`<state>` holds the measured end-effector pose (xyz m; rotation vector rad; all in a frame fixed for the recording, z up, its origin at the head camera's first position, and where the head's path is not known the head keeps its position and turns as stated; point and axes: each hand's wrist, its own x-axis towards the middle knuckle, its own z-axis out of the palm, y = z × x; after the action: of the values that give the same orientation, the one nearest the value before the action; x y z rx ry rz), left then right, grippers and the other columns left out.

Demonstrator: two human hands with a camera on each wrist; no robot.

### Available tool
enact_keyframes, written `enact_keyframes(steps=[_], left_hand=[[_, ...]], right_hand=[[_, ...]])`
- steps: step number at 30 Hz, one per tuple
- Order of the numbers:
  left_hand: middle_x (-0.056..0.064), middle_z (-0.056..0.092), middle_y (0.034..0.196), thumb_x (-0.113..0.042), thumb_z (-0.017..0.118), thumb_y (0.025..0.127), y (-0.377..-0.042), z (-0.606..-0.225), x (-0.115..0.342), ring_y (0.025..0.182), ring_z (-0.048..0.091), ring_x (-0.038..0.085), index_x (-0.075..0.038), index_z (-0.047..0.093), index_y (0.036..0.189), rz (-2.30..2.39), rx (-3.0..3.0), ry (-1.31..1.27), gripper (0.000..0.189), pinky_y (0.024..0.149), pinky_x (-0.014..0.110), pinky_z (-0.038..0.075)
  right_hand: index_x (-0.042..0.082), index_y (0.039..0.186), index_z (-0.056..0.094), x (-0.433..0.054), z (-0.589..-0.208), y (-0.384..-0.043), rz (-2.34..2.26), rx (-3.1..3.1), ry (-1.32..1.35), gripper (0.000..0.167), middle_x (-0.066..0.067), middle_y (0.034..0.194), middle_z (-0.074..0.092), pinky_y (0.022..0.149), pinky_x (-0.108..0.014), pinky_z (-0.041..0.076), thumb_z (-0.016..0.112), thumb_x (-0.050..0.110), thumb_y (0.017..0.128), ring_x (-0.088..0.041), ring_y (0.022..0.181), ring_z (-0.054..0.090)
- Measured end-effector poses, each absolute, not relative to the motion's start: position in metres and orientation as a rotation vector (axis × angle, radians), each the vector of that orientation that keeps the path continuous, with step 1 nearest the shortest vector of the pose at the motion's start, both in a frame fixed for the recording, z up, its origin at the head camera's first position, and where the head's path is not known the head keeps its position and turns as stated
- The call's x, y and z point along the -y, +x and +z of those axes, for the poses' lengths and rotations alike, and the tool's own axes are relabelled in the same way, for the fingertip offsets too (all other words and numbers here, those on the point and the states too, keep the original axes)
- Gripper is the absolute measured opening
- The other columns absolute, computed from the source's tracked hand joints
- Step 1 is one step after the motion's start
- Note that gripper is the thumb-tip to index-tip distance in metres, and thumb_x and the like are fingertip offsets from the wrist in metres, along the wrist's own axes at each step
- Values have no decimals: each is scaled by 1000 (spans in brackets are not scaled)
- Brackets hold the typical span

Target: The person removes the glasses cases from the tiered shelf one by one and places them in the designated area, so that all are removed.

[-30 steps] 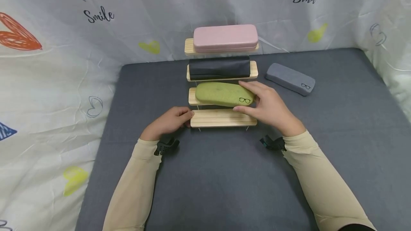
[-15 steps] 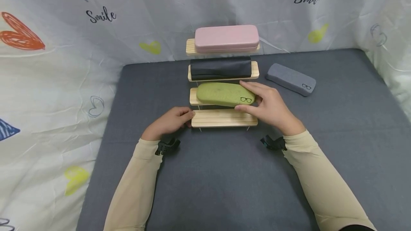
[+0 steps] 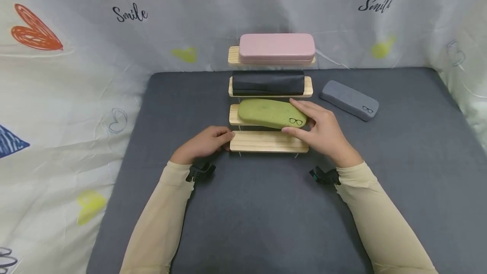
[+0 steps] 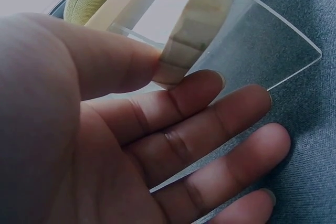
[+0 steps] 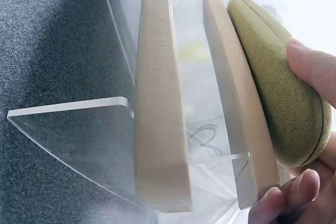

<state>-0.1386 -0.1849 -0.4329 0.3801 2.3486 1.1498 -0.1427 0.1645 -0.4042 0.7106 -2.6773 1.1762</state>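
Observation:
A tiered display rack with wooden shelves [image 3: 269, 142] and clear acrylic side panels [image 4: 278, 35] stands on the grey cloth. My left hand [image 3: 205, 143] pinches the left end of the lowest shelf between thumb and forefinger, the other fingers spread beneath. On the shelf above lies a green glasses case [image 3: 271, 113] with a small glasses drawing. My right hand [image 3: 323, 129] holds that case by its right end, thumb in front and fingers behind. In the right wrist view, the green case [image 5: 281, 77] sits against its shelf, with fingertips [image 5: 268, 203] at the shelf's end.
Higher on the rack are a black case [image 3: 268, 83] and, on top, a pink case [image 3: 277, 48]. A grey-blue glasses case [image 3: 349, 100] lies on the cloth [image 3: 251, 215] to the right. A printed white curtain [image 3: 213, 20] hangs behind.
The head view has shifted a little, so everything sits slightly to the right in it. Both hands keep their hold on the shelf and the green glasses case.

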Motion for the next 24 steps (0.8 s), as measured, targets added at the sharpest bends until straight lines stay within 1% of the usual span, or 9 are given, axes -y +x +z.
enact_keyframes(steps=[3, 9, 15, 24], left_hand=[[9, 72, 94, -33, 48, 114, -141, -434, 184, 76, 59, 25, -8, 73, 109, 1158, -2340, 397, 36, 71, 36, 47], [8, 72, 94, -34, 49, 114, -141, -437, 186, 79, 61, 24, -9, 73, 105, 1167, -2333, 394, 36, 73, 36, 49], [7, 72, 92, -35, 49, 113, -138, -437, 184, 77, 58, 24, -9, 73, 104, 1164, -2352, 377, 36, 72, 35, 44], [6, 72, 93, -33, 49, 114, -139, -439, 183, 83, 63, 23, -9, 74, 107, 1177, -2361, 383, 36, 77, 36, 48]], right_hand=[[20, 153, 57, -167, -404, -141, 1184, 2651, 704, 77, -8, 146, 62, 64, -23, 41, 92, 29, 85, -15, 68, 50], [15, 150, 60, -169, -398, -135, 1162, 2644, 725, 75, -11, 141, 66, 64, -17, 43, 93, 23, 83, -12, 68, 55], [15, 151, 59, -174, -397, -128, 1175, 2643, 730, 76, -10, 142, 65, 65, -19, 45, 93, 22, 83, -12, 70, 56], [15, 151, 59, -184, -395, -121, 1176, 2590, 690, 77, -9, 141, 65, 66, -18, 45, 93, 20, 82, -11, 73, 55]])
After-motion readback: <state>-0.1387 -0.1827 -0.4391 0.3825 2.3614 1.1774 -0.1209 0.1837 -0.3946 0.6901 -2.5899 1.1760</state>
